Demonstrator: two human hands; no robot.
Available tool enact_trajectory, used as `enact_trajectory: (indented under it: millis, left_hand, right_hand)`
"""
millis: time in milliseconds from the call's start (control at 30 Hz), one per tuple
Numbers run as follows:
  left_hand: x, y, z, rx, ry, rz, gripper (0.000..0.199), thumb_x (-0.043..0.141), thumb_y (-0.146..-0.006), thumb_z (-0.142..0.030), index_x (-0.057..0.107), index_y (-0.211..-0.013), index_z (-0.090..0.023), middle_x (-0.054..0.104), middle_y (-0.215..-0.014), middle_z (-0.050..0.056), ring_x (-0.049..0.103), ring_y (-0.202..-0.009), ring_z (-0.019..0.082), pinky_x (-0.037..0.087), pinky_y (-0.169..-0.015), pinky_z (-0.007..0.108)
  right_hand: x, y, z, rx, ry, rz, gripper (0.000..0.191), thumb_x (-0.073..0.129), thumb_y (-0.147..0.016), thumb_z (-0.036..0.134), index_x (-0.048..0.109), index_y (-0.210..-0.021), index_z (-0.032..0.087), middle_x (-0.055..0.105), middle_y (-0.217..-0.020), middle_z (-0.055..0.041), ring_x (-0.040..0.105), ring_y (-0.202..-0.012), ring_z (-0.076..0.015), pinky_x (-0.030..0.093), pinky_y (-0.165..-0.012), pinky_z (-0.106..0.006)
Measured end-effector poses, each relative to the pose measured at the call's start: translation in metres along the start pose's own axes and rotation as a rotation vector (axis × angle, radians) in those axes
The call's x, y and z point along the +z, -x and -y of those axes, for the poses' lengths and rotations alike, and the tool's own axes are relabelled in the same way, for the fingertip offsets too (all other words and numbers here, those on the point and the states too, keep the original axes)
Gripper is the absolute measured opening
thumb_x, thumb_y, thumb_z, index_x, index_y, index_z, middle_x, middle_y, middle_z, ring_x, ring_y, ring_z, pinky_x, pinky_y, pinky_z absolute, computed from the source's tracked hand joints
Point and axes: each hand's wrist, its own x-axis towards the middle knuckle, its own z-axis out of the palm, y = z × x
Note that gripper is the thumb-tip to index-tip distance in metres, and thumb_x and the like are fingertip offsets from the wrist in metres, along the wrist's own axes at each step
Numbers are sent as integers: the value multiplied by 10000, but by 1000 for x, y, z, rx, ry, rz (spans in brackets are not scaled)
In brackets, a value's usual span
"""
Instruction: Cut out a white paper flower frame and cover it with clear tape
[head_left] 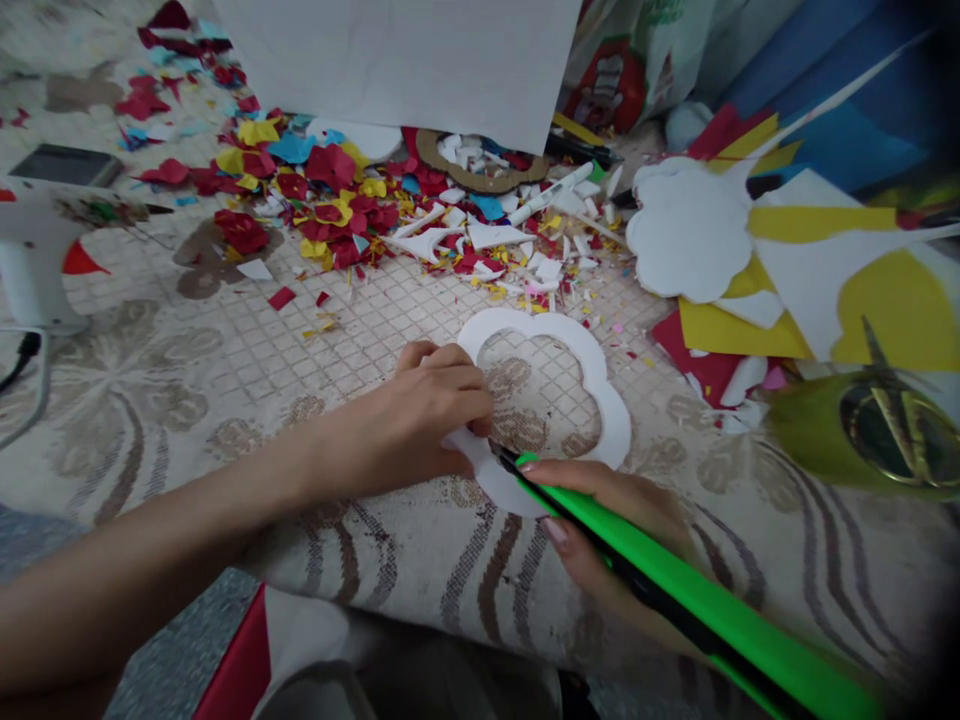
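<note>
A white scalloped ring (613,410), cut like a flower outline, lies on the patterned cloth in front of me. My left hand (439,410) grips its left side, fingers curled over the band and thumb below. In my right hand (600,510) is a long green and black utility knife (645,550), pointing up and to the left. Its dark tip meets or nearly meets the ring's lower left band, close to my left fingertips. I cannot tell whether the tip is cutting into the band. Through the ring's open middle the cloth shows.
Red, yellow, blue and white scraps (330,200) are heaped at the back. A white glue gun (37,250) stands at left. On the right are a scalloped white piece (686,230), coloured sheets (742,325) and scissors (896,420) on a yellow-green tape roll (806,420).
</note>
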Motion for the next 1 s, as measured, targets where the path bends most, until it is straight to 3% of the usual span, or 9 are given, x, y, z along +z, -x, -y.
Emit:
enact_trajectory:
  millis: [400, 700, 1000]
  left_hand:
    - [2, 0, -9, -29, -31, 12, 143, 693, -750, -254, 579, -806, -190, 627, -856, 4, 497, -973, 224, 256, -928, 427]
    - [1, -1, -10, -17, -19, 3, 113, 675, -768, -244, 579, -792, -190, 628, -839, 9, 504, -965, 223, 259, -924, 428]
    - [2, 3, -5, 3, -2, 24, 180, 697, -764, -303, 583, -861, -202, 632, -900, 8, 495, -1009, 227, 238, -958, 436]
  right_hand:
    - [-1, 1, -4, -52, 14, -44, 302, 534, -804, 159, 551, -1084, 271, 710, -777, 18, 675, -633, -145, 542, -554, -241]
    - [-5, -4, -7, -65, 18, 9, 295, 542, -796, 134, 578, -1054, 271, 737, -920, 11, 704, -733, -141, 575, -655, -238]
    - [-17, 1, -18, 155, -40, -12, 286, 553, -829, 196, 598, -1094, 293, 716, -952, -14, 688, -809, -161, 552, -612, -229]
